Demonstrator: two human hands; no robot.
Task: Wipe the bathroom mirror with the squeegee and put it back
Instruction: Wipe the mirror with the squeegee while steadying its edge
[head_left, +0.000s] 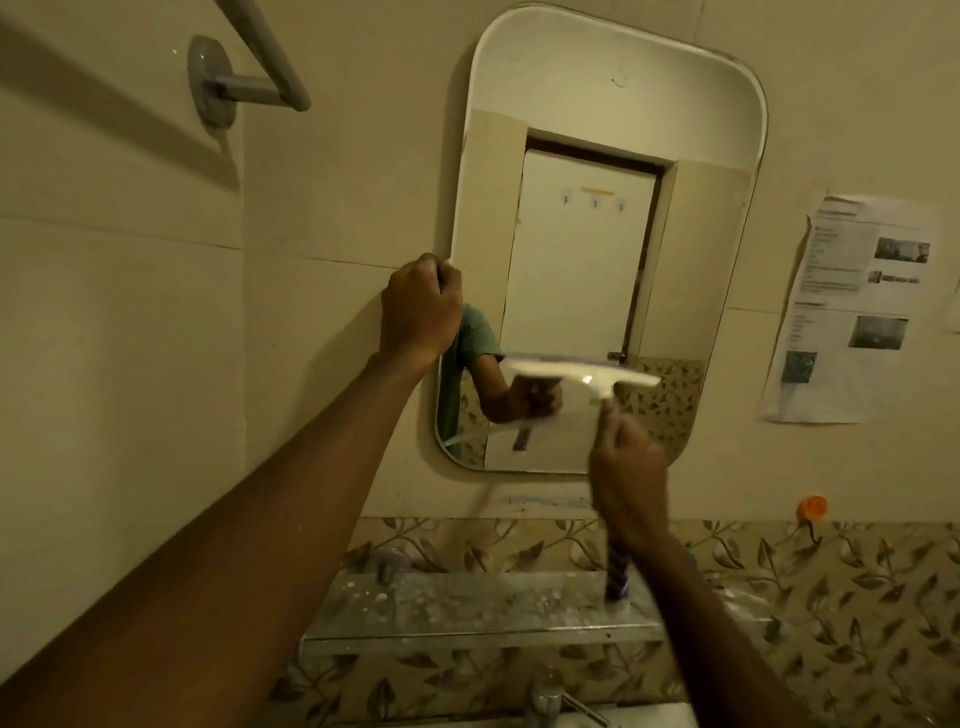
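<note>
Squeegee (582, 376) on lower mirror (597, 156); shelf (467, 608) below; paper (852, 306) right

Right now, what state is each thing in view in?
mirror: hung on the wall, held at its left edge.
squeegee: blade against the lower glass, about level, blurred.
left hand: curled on the mirror's left edge.
right hand: grips the squeegee's handle.
shelf: spattered with white spots, below the mirror.
paper: stuck on the wall, right of the mirror.

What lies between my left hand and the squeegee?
In the head view, only mirror glass, reflecting an arm, lies between the left hand and the squeegee.
</note>
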